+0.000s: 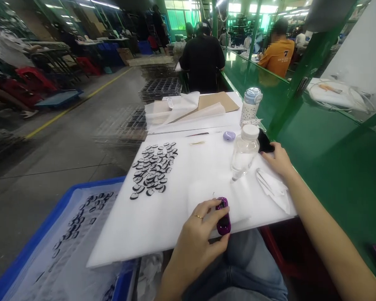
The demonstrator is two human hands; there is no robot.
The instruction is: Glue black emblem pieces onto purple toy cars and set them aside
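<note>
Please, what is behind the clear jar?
Behind the jar: a speckled bottle and, by the right hand, a black object. The jar and hand cover parts of the black object, so its full shape cannot be seen.

Glossy purple device (224, 225) in left hand (198, 233)

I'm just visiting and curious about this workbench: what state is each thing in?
Purple piece: held in the left hand.
Dark flat object: right hand at it, grip unclear.
Clear jar: upright, capped.
Patterned flask: upright, capped.
Small black parts: loose, spread out.
White cloth: creased.
Blue tray: holding more black parts.
</note>
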